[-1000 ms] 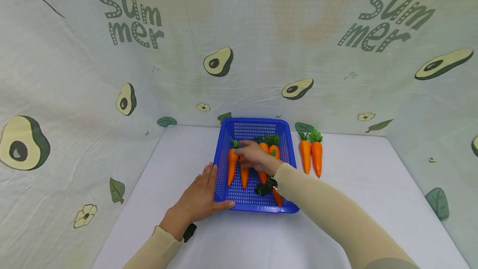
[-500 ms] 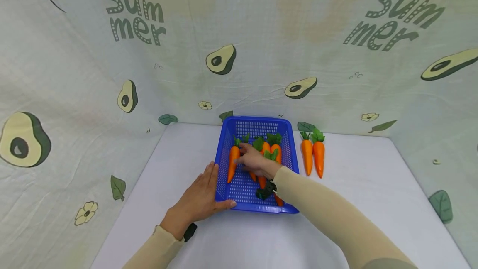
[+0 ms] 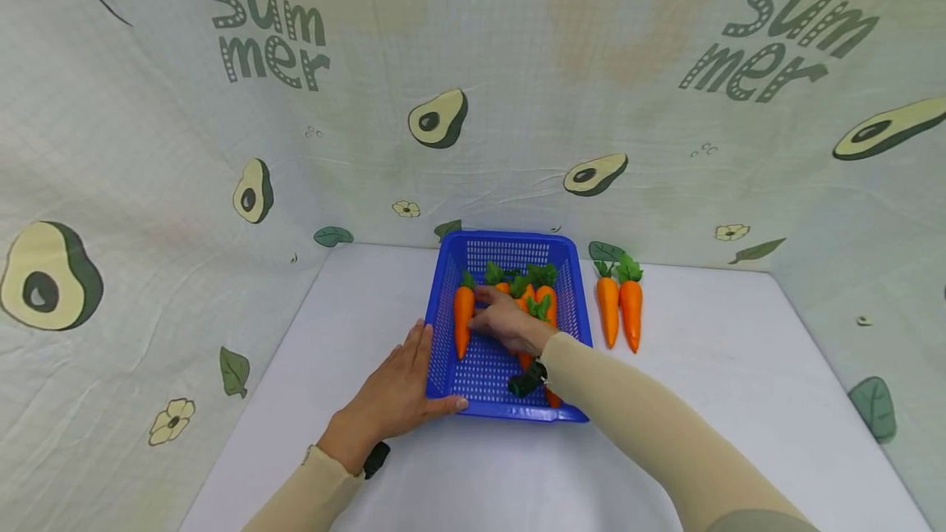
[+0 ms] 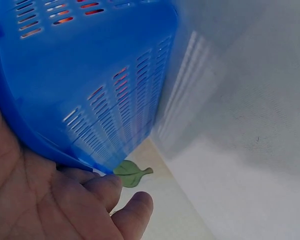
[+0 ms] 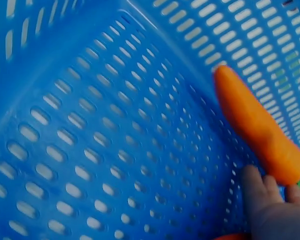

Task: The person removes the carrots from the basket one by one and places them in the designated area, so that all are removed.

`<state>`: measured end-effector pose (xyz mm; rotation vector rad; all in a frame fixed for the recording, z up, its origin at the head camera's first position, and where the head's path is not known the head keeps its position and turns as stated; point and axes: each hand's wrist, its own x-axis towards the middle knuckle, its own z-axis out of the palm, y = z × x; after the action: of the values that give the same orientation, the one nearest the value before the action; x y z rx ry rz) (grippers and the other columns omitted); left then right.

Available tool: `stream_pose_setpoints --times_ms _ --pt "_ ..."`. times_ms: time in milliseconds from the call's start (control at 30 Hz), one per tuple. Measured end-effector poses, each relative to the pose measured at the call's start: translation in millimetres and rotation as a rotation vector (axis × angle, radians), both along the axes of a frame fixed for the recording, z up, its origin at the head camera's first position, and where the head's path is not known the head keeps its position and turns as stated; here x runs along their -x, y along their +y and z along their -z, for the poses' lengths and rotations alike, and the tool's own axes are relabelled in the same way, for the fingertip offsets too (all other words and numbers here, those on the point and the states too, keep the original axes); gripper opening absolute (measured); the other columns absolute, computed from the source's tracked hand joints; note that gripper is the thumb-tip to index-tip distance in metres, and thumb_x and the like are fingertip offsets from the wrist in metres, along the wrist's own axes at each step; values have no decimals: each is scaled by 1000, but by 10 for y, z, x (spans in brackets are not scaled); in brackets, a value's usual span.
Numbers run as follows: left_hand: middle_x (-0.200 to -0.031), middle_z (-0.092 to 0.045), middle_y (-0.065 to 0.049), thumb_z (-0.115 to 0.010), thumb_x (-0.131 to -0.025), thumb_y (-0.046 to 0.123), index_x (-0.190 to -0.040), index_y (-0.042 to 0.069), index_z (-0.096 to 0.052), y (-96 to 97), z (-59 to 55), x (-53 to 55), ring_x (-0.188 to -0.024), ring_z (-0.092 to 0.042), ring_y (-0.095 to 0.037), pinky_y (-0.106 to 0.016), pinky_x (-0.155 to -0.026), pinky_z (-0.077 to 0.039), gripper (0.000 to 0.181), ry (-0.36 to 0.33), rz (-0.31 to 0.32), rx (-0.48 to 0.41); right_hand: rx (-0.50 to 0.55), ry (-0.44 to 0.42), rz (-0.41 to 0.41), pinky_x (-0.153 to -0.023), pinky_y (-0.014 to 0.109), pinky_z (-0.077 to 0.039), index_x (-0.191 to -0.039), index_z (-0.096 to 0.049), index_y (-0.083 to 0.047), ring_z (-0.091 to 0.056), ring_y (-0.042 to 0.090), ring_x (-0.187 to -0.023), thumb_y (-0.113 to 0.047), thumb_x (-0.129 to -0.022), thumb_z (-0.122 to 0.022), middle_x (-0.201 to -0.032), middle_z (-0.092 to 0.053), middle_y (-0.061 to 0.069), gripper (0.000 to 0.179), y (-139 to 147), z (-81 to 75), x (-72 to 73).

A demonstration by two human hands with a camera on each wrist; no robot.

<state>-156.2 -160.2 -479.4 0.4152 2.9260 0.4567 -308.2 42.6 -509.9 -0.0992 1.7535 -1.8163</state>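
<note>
Behind the white table (image 3: 709,351): a pale cloth (image 3: 517,64), printed with two "SUMMER" words, avocados, flowers and leaves.
Blue basket (image 3: 502,411): one, pierced with rows of slots, on the table.
Right sleeve (image 3: 628,401): beige, crossing the basket's near right corner and hiding part of it.
Left hand (image 3: 395,384): fingers straight along the basket's left side, thumb spread apart onto the near rim.
Right hand (image 3: 506,321): inside the basket, fingertips at the thick end of the leftmost carrot (image 3: 463,320); whether they pinch it, I cannot tell.
Leftmost carrot's look: smooth, bright orange, tapering toward the person, green-topped, lying near the left wall.
Carrots in the basket: at least five; overlap and the right hand hide the exact count.
Carrots outside (image 3: 631,314): two, side by side, right of the basket.
Dark device (image 3: 526,380): one, at the right wrist, blocking some basket floor.
</note>
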Motion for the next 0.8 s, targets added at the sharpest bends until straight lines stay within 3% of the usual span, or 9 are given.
stream_pose_setpoints --times_ms 167,300,433,600,800 --pt "-176 -7 -23 -58 -87 85 -168 -2 -9 -3 -1 -2 -162 -20 -39 -57 -128 -28 128 -1 -4 -2 21 -3 8 -106 40 -52 -167 -20 -4 -42 41 -151 15 -94 -61 -171 -28 19 86 21 -8 19" --pt "-176 -8 -24 -58 -87 85 -168 -2 -9 1 -7 0 -161 -24 -41 -57 -127 -29 128 0 0 -15 1 -18 0 -115 48 -48 -167 -21 -5 -51 42 -144 13 -93 -66 -169 -31 22 89 6 26 11" --pt "-176 -9 -24 -58 -87 85 -168 -2 -10 5 -5 2 -159 -27 -43 -57 -127 -30 128 0 2 -17 -23 -23 -24 -117 52 -47 -167 -22 -5 -56 38 -137 11 -92 -70 -167 -35 22 91 -22 65 -13" --pt "-176 -9 -23 -58 -87 85 -168 -2 -10 7 -9 -3 -159 -28 -42 -57 -126 -30 128 -10 0 -18 -41 -5 -47 -110 51 -53 -167 -22 -5 -65 34 -125 10 -93 -70 -162 -42 25 90 -48 79 -53" --pt "-177 -6 -22 -58 -87 85 -168 -1 -8 -6 -15 -8 -159 -28 -43 -58 -126 -31 129 -19 2 -23 -30 -28 -97 -95 53 -61 -169 -18 -10 -72 27 -100 7 -98 -66 -137 -63 28 87 -79 23 -106"
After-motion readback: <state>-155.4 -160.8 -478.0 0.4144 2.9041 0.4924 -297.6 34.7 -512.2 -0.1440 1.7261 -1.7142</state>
